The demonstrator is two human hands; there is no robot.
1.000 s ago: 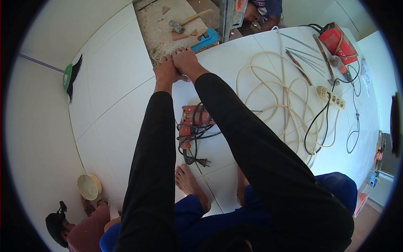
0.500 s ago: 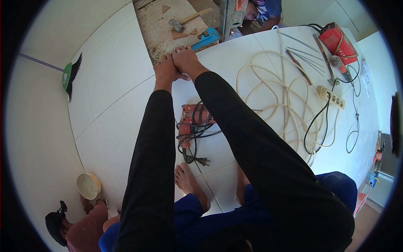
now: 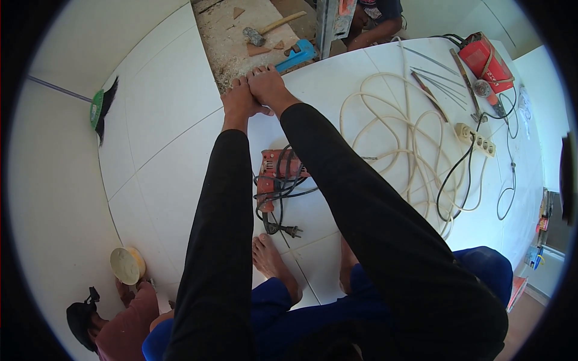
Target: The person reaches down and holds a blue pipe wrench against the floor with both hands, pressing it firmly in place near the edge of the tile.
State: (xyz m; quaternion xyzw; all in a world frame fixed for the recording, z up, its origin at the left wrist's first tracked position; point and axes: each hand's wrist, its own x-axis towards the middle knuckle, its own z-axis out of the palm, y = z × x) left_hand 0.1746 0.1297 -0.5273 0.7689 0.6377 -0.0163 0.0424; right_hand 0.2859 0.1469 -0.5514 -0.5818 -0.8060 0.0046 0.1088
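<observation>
**A:** Where are your hands?

**B:** Both are stretched out to the upper middle of the frame; my left hand (image 3: 239, 103) and my right hand (image 3: 269, 88) lie side by side, touching, pressed flat on the edge of the white floor tile (image 3: 337, 78) where it meets the bare screed (image 3: 232, 42); my fingers (image 3: 257, 72) are extended and spread over the tile's rim, gripping nothing that I can see.

**A:** Has anything changed in the last second?

**B:** Hardly; the hands sit at the same spot on the same edge as a second ago, and the arms have not shifted; I judge that I am holding or bedding this tile, not moving it.

**A:** What lies around you?

**B:** Just past my fingertips, on the screed, a blue tool (image 3: 299, 53) and a hammer (image 3: 265, 30); below my arms, centre frame, a red drill (image 3: 274, 174) wrapped in its black cord, with my bare foot (image 3: 274, 265) under it; right of centre, a loose cream hose (image 3: 409, 132); upper right, a red machine (image 3: 489, 59) and a power strip (image 3: 475, 138); at the left edge, a green brush (image 3: 99, 111).

**A:** Anyone else?

**B:** Another person crouches at the top edge, beyond the tile; one more at the lower left, beside a roll of tape (image 3: 126, 265).
</observation>
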